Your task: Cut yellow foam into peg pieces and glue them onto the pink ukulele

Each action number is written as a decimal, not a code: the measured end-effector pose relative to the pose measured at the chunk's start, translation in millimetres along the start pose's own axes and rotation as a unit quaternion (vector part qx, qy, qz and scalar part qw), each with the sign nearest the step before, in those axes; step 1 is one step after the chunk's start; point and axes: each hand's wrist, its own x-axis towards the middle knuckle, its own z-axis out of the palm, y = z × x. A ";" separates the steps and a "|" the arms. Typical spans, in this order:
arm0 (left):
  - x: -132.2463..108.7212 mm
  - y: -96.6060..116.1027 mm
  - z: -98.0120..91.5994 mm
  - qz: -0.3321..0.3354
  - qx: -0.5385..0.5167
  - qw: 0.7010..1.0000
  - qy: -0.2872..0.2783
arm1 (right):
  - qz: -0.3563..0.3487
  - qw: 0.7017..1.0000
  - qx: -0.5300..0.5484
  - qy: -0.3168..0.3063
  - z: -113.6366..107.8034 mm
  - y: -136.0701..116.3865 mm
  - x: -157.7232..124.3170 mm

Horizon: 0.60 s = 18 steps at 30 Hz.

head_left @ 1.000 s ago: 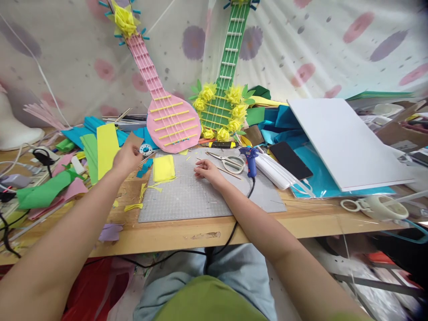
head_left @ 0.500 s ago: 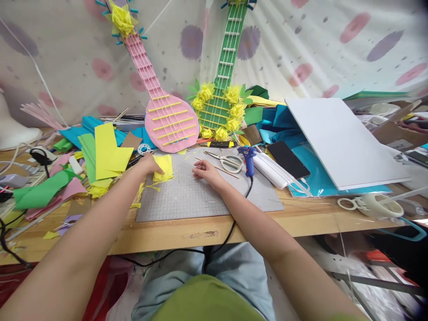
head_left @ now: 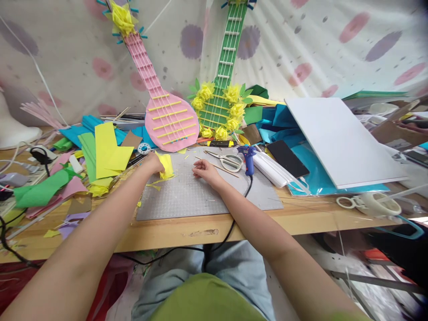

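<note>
My left hand is at the left edge of the grey cutting mat. Its fingers are closed on the near side of a yellow paper piece, and the fingertips are partly hidden. My right hand rests on the middle of the mat, loosely curled with fingers apart, and I see nothing in it. Just beyond it lie a thin wooden stick and white-handled scissors. A blue glue gun lies to their right, its black cord running over the table edge.
A pink paper instrument and a green one with yellow flowers lean at the back. Coloured paper scraps pile up at left. A black phone, a white board and a tape roll lie at right.
My left hand has shifted slightly, and the yellow paper under its fingers has turned and bunched a little. My right hand stays in place.
</note>
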 end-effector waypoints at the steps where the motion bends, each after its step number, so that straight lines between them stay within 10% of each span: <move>1: 0.4 1.1 0.4 -0.005 -0.002 1.000 -0.005 | 0.001 1.000 0.001 0.001 -0.3 -0.2 -0.2; 18: -13.3 3.8 1.7 0.077 -0.399 0.913 0.040 | -0.038 0.999 0.002 0.004 0.5 -3.3 -3.7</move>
